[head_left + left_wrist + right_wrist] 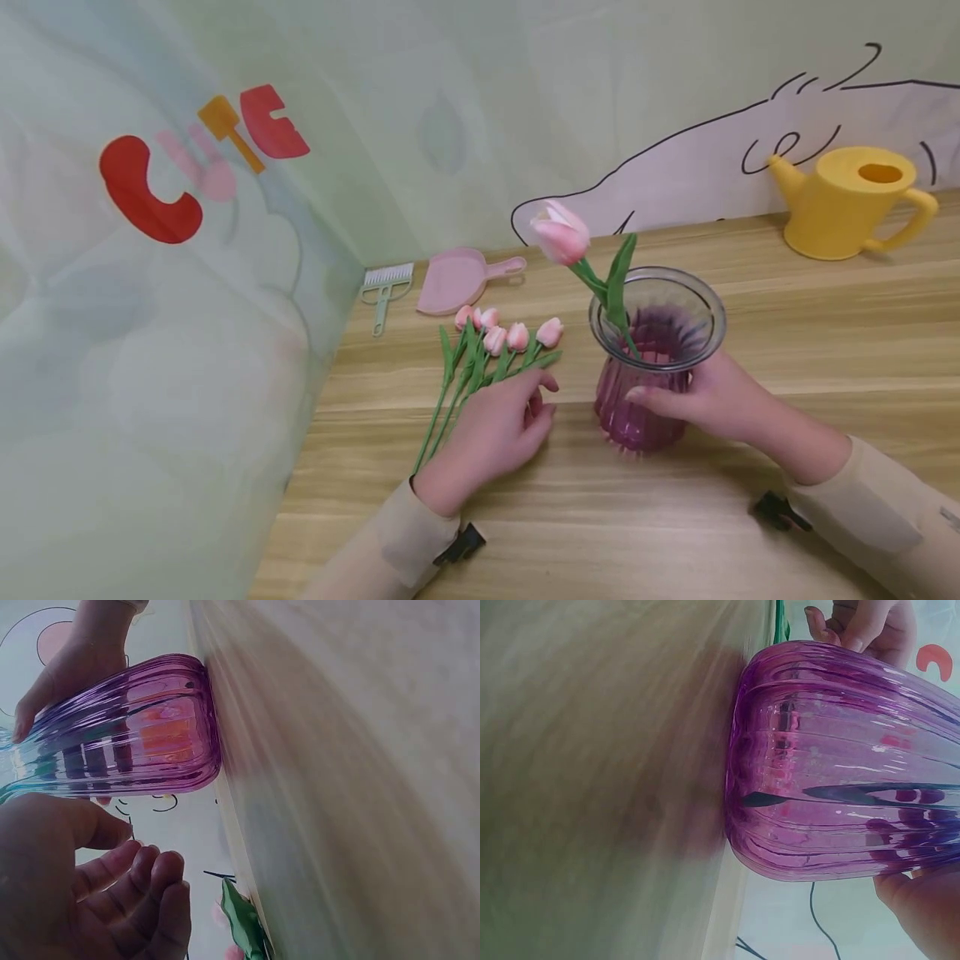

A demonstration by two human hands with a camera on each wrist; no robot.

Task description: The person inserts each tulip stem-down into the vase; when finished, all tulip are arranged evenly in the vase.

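Note:
A ribbed purple glass vase (pixel 645 408) with a wide clear rim stands upright on the wooden table. One pink tulip (pixel 562 233) leans in it toward the left, its stem inside the glass. My right hand (pixel 720 398) grips the vase from the right, thumb across the front and the other fingers behind. Left of the vase, my left hand (pixel 498 429) hovers over or rests by several pink tulips (pixel 495 340) lying on the table; its fingers are loosely bent. The left wrist view shows nothing in that hand (pixel 127 892). Part of the stems is hidden beneath it.
Behind the tulips lie a pink dustpan (pixel 453 282) and a small green-handled brush (pixel 382 296). A yellow watering can (pixel 843 204) stands at the back right by the printed curtain (pixel 450 108). The curtain also bounds the wooden table (pixel 570 533) on the left.

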